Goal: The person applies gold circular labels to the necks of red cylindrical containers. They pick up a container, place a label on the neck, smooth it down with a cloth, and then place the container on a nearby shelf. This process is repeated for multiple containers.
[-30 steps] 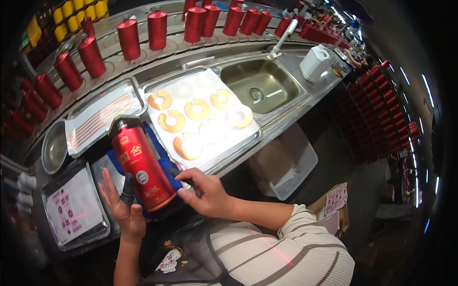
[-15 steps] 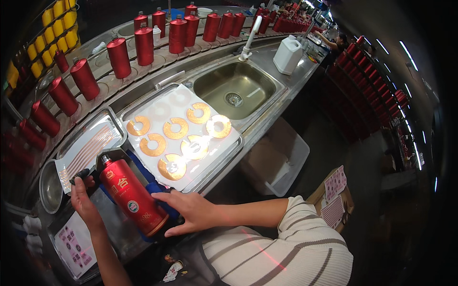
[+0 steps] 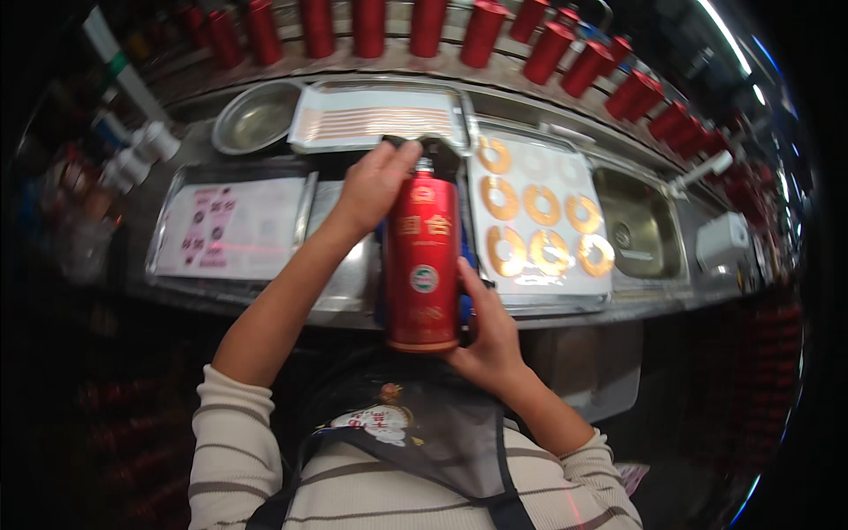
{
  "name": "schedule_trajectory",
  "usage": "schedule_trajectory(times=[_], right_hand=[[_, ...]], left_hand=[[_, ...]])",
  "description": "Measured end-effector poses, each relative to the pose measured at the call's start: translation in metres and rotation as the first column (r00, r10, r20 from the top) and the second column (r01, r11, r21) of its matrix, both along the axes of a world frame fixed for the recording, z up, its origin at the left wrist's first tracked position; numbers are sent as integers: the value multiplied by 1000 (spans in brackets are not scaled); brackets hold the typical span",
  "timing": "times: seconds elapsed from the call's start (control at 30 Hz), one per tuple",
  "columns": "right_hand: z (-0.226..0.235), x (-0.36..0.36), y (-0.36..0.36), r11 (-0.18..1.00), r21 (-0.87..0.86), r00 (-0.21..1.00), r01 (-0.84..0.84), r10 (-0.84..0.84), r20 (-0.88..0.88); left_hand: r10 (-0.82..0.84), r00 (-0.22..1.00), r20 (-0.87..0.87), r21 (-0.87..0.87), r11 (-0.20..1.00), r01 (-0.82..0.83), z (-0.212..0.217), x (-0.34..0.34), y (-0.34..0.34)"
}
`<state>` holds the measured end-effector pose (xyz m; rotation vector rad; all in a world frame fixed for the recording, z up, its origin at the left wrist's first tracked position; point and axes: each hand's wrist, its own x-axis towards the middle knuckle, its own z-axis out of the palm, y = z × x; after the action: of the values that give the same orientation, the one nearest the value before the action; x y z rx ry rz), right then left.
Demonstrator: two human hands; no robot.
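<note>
"What do you count from here?"

"One left hand [image 3: 375, 181], one right hand [image 3: 490, 344], one bottle [image 3: 423, 252] between them."

"And trays [image 3: 308, 210]?"

"Three. One metal bowl [image 3: 256, 119], one sink [image 3: 632, 212], one tap [image 3: 702, 173], one white jug [image 3: 723, 238]."

"Gold rings [image 3: 531, 205]?"

"Seven."

"Red bottles [image 3: 368, 28] behind?"

"Too blurred at the edges to count."

The red bottle [image 3: 422, 247] wears a smooth, glossy, metallic finish, the desk [image 3: 340, 278], sink [image 3: 654, 216] and round bowl [image 3: 258, 122] look like shiny metal, the gold rings [image 3: 531, 205] gleam like foil on a slick white sheet [image 3: 570, 187], the jug [image 3: 723, 243] seems plastic, and the striped sleeves [image 3: 234, 437] I see are ribbed knit cloth.
</note>
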<state>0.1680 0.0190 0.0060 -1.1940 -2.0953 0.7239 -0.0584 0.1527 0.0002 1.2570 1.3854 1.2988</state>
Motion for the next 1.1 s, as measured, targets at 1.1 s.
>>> schedule_trajectory(times=[1.1], right_hand=[[17, -118, 43, 786, -178, 797, -592, 604, 15]], left_hand=[[45, -542, -839, 457, -481, -748, -23, -238, -810]])
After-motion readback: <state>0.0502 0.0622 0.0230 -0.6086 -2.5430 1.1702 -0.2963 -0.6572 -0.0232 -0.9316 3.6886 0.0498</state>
